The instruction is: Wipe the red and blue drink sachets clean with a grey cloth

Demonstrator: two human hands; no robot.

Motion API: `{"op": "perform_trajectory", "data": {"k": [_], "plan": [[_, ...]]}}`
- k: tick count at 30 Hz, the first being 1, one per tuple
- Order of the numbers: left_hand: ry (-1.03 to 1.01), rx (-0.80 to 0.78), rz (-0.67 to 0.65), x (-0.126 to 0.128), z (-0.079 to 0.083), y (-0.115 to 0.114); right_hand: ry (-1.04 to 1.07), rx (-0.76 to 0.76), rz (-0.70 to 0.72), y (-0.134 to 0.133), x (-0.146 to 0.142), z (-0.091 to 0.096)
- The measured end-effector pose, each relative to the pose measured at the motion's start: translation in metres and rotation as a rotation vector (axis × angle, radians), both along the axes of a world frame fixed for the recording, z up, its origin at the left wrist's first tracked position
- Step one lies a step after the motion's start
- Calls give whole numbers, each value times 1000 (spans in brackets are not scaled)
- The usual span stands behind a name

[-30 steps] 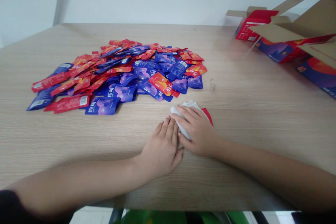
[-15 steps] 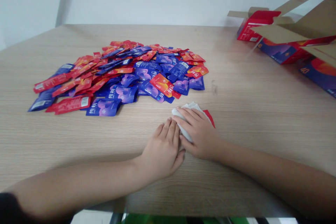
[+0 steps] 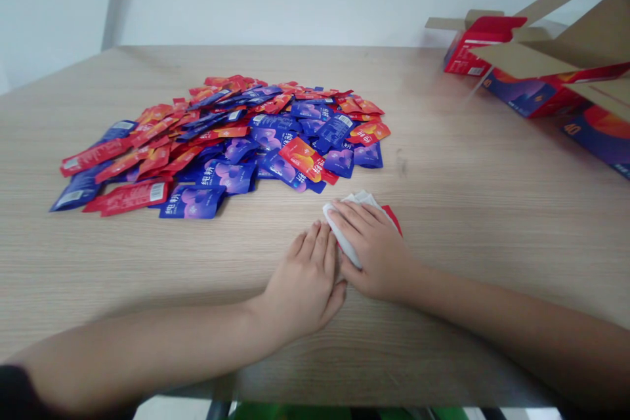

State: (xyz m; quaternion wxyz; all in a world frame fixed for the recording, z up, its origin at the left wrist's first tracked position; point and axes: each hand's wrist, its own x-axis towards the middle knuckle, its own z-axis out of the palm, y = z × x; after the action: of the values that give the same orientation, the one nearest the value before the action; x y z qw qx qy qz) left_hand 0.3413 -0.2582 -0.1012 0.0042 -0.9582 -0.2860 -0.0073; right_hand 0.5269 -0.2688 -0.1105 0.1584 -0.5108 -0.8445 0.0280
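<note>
My right hand [image 3: 377, 256] lies over a folded white cloth [image 3: 344, 243], its fingers bent across the top and holding it. Under the cloth, the red corner of a sachet [image 3: 394, 218] shows on the right; the rest of it is hidden. Just to the left, my left hand [image 3: 308, 275] rests palm down with straight fingers side by side, their tips close to the cloth's edge. Whether those fingertips press on the covered sachet I cannot tell. Beyond both hands lies a wide pile of red and blue sachets [image 3: 231, 174] on the wooden table [image 3: 443, 210].
Open cardboard boxes stand at the right: a small red box [image 3: 467, 56] at the back, a blue and red box [image 3: 522, 93] before it, and another box [image 3: 600, 141] cut by the frame's edge. A pale wall [image 3: 295, 0] rises behind the table.
Both hands and the cloth stay nearly in place, with only a very slight shift of the right fingers. The pile and boxes look the same.
</note>
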Motion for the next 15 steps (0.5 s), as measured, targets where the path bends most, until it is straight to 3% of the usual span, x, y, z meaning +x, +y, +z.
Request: {"op": "perform_trajectory", "data": {"k": [10, 15], "plan": [[46, -24, 19, 2, -1, 0, -162, -20, -173, -8, 0, 1], [47, -34, 16, 3, 0, 0, -172, -19, -196, -8, 2, 0]]}}
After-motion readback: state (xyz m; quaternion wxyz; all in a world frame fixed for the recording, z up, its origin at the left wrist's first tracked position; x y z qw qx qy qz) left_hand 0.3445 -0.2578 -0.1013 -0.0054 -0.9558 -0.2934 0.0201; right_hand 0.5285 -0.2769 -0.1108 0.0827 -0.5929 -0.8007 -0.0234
